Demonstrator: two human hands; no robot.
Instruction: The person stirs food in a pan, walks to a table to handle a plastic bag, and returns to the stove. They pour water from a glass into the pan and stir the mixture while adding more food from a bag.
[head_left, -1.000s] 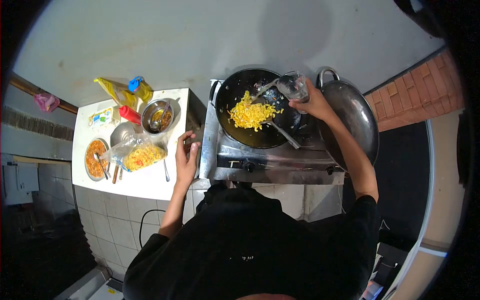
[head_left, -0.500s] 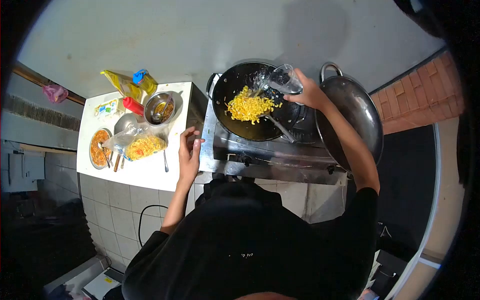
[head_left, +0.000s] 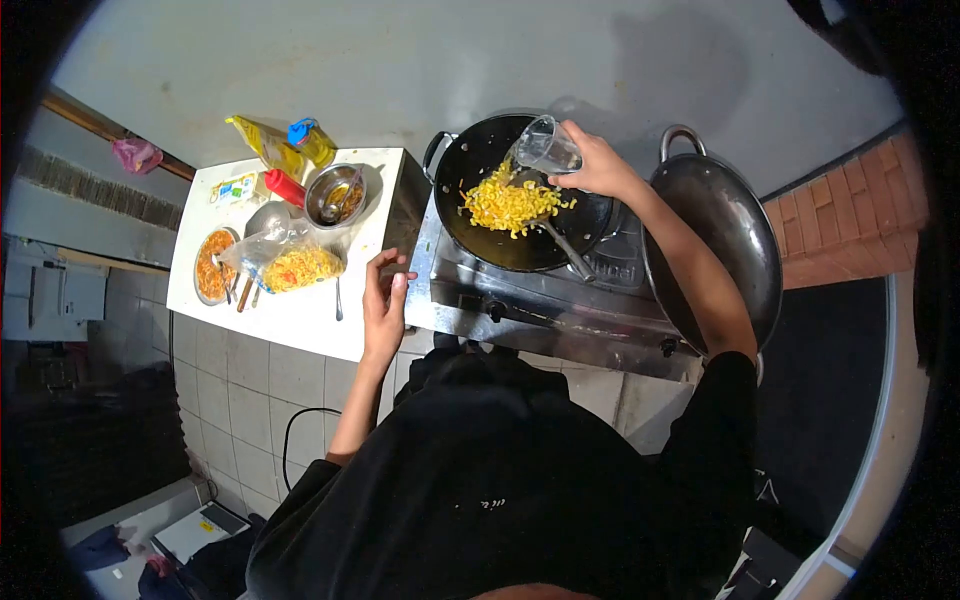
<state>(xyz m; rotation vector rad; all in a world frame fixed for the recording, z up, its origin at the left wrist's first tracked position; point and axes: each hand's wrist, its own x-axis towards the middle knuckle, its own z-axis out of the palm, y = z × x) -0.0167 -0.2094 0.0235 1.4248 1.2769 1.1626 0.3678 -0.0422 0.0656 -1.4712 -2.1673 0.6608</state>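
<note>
My right hand point(head_left: 594, 165) is closed around a clear plastic cup point(head_left: 548, 147), tipped with its mouth toward the left over the back of a black wok point(head_left: 500, 258). In the wok lies a heap of yellow macaroni-like pieces point(head_left: 500, 207) with orange bits. A metal spatula point(head_left: 568, 248) rests in it, its handle sticking out over the front right rim. My left hand point(head_left: 383, 308) is held empty, fingers apart and slightly bent, between the white table and the stove. Whether liquid is leaving the cup is hard to make out.
A large second wok point(head_left: 725, 245) stands right of the stove point(head_left: 570, 325). On the white table point(head_left: 300, 335) are a bag of yellow food point(head_left: 300, 268), a plate of orange food point(head_left: 213, 262), a steel bowl point(head_left: 335, 195), a red bottle point(head_left: 285, 187) and a blue-capped bottle point(head_left: 315, 143).
My right hand has moved the cup leftward over the wok, nearer the food heap. The view has shifted slightly. My left hand keeps much the same pose.
</note>
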